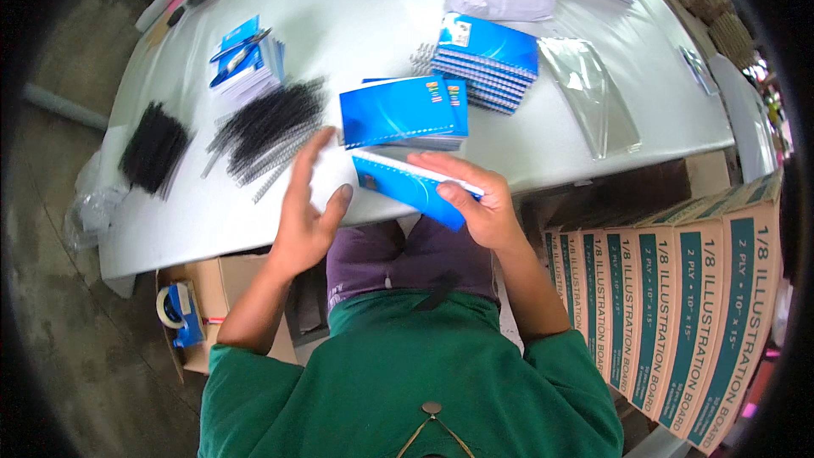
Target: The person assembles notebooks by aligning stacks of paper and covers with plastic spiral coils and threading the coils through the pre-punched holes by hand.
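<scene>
**Blue notebooks take shape at a crowded white table**

A white worktable (356, 0) carries a stack of bound notebooks (487, 64) at the far side and loose black binding coils (271, 123) to the left. My right hand (475, 203) clamps a blue notebook (407, 185) at the near edge; my left hand (305, 203) hovers open-fingered beside it, holding nothing. I judge that keeping the punched edge squared matters most here.

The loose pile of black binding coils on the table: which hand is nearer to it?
Left. The left hand hovers open just right of the black binding coils; the right hand is farther right, gripping a blue notebook.
</scene>
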`<state>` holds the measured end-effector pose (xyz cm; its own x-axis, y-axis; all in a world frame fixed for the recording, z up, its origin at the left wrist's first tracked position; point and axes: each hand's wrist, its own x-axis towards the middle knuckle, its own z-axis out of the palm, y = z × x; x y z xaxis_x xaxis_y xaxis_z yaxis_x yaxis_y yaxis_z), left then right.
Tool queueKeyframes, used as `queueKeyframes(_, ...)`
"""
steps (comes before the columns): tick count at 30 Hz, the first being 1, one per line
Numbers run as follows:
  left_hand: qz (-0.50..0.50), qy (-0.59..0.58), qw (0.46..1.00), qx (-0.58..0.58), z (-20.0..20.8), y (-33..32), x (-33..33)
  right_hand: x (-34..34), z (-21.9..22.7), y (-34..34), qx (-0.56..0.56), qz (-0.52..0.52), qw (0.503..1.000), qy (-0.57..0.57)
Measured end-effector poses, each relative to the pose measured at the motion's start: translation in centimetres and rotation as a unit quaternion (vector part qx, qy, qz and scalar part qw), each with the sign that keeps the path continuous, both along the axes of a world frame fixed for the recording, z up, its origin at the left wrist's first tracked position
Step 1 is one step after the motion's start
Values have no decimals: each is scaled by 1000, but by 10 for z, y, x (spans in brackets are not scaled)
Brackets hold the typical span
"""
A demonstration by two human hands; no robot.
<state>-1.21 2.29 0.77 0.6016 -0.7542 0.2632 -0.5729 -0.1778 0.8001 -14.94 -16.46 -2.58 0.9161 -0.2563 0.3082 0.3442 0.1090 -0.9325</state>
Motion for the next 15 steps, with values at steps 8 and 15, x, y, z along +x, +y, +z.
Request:
queueKeyframes(8, 40, 69, 997, -13, -60, 17, 17, 23, -27, 18, -56, 32, 998, 19)
queueKeyframes(15, 235, -298, 900, 215, -63, 37, 68, 35, -41, 25, -100, 15, 994, 38)
